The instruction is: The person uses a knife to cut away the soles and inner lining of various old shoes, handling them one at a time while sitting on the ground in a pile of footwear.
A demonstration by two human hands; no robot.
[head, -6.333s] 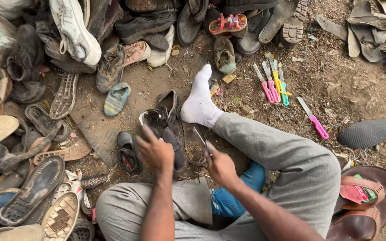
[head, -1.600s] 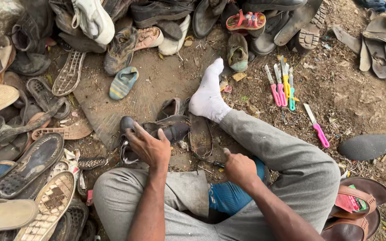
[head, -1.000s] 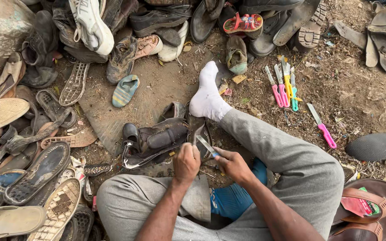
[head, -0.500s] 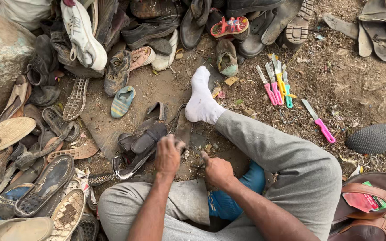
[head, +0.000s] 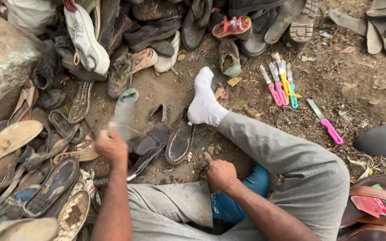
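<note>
Left hand (head: pixel 111 145) raised and closed around a blurred pale object too smeared to identify, right hand (head: pixel 218 172) low with fingers curled, its grip unclear, beside a dark shoe sole (head: pixel 179 138) on the dirt, white-socked foot (head: pixel 204 100) just beyond, pink-handled knives (head: pixel 278 85) farther off

Outdoor shoe-repair pitch on bare dirt ground (head: pixel 362 89). Evidence: heaps of worn shoes (head: pixel 126 40) and loose soles (head: pixel 10 138), a row of coloured-handled knives (head: pixel 280 82), a large rock (head: pixel 3 62).
</note>
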